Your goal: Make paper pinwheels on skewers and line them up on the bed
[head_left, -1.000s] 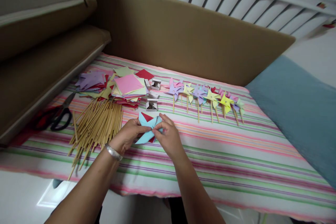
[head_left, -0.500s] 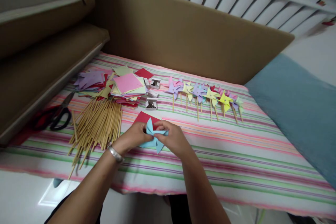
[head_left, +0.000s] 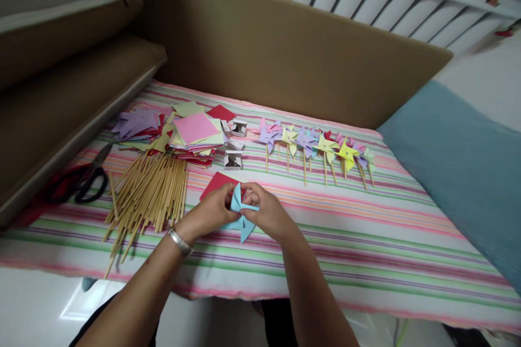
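Note:
A light blue paper pinwheel [head_left: 246, 229] is pinched between both hands, its folded blades pointing outward. My left hand [head_left: 214, 207], with a silver bracelet at the wrist, grips its left side. My right hand [head_left: 265, 211] closes on the right side, the thumb pressed near the pinwheel's centre. Beneath and behind the hands lies a red paper square [head_left: 217, 180]. Whether a pin is at the centre is hidden by the fingers.
Wooden sticks [head_left: 152, 190] lie heaped at left, beside black-handled scissors [head_left: 87, 181]. Behind them are stacked paper squares [head_left: 197, 129] and small open boxes [head_left: 233, 160]. Several finished pinwheels [head_left: 325, 146] lie in a row at back right, before a brown panel [head_left: 285, 49].
The blue pinwheel has turned slightly in my fingers, and the left hand has shifted a little. Both hands still hold it; the whole view has moved slightly.

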### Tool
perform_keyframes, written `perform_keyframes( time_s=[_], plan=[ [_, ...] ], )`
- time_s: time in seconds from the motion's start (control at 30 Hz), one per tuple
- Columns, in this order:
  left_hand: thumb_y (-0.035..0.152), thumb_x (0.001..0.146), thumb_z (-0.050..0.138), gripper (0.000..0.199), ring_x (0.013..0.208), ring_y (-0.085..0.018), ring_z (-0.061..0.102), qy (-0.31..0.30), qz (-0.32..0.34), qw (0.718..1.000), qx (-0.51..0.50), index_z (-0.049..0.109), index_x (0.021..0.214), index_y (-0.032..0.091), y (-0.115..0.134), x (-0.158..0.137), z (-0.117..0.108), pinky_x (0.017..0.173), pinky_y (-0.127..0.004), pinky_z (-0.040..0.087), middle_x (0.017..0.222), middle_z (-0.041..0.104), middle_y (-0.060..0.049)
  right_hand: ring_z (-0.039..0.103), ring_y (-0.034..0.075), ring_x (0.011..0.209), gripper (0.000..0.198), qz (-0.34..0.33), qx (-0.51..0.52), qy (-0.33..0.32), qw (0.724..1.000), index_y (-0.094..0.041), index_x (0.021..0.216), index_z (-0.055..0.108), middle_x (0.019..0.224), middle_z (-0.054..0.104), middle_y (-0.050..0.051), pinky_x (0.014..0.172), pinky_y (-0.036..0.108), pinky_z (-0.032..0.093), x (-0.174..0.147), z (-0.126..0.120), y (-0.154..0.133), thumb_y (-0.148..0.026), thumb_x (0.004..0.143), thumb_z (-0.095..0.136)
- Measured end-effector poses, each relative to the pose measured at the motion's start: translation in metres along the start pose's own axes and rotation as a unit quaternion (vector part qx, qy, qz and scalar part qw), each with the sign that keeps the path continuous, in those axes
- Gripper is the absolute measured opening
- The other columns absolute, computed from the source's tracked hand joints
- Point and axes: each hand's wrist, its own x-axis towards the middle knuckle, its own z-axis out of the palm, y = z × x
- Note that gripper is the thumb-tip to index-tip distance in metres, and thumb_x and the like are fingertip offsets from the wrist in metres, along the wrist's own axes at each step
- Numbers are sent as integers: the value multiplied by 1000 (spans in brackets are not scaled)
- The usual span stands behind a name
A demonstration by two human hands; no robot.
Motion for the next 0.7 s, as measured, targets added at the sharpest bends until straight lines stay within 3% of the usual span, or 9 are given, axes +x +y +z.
perform_keyframes(
  time_s=[0.1,0.2,0.3,0.4,0.5,0.57,0.7],
  plan=[
    [13,59,66,55,64,-15,58,-1,11,1000,21,53,112,18,-2,0,0,55,-23,39,77,64,-2,56,12,62,56,7,13,-5,1000,-24,118,50,68,59,-5,58,23,44,1,1,0,-8,65,57],
    [13,60,66,64,61,-13,55,36,30,997,64,48,122,19,1,1,-1,56,-23,39,70,60,2,55,12,61,65,27,46,6,999,-23,128,42,66,57,-6,57,24,43,3,1,0,-10,65,57],
    [17,59,70,67,75,-15,58,150,50,987,26,48,122,19,8,4,-3,69,-26,43,81,62,-1,53,12,59,71,46,100,63,992,-21,134,34,64,56,-6,55,24,42,6,0,0,-15,67,57],
    [26,59,74,58,81,-16,59,252,15,961,-111,53,112,17,19,5,-1,74,-27,44,85,63,-3,51,11,56,75,52,155,149,975,-20,136,32,63,54,-7,53,23,40,10,1,0,-18,66,59],
    [32,61,74,41,70,-15,61,200,-59,947,-242,61,96,14,24,3,8,69,-28,45,76,65,-2,50,11,56,73,36,198,208,957,-21,135,33,65,53,-6,54,23,40,12,9,-2,-19,67,60],
    [31,60,75,36,70,-15,61,150,-70,946,-279,65,88,13,22,2,16,70,-27,46,76,68,-4,51,11,59,71,19,217,232,948,-21,134,33,67,54,-5,55,23,40,13,16,-5,-21,68,60],
    [29,56,78,32,69,-15,62,183,-50,934,-302,70,82,13,16,2,25,70,-26,46,75,71,-4,53,12,63,67,10,232,275,933,-20,132,36,70,55,-4,57,24,42,15,32,-7,-22,69,61]
  ],
)
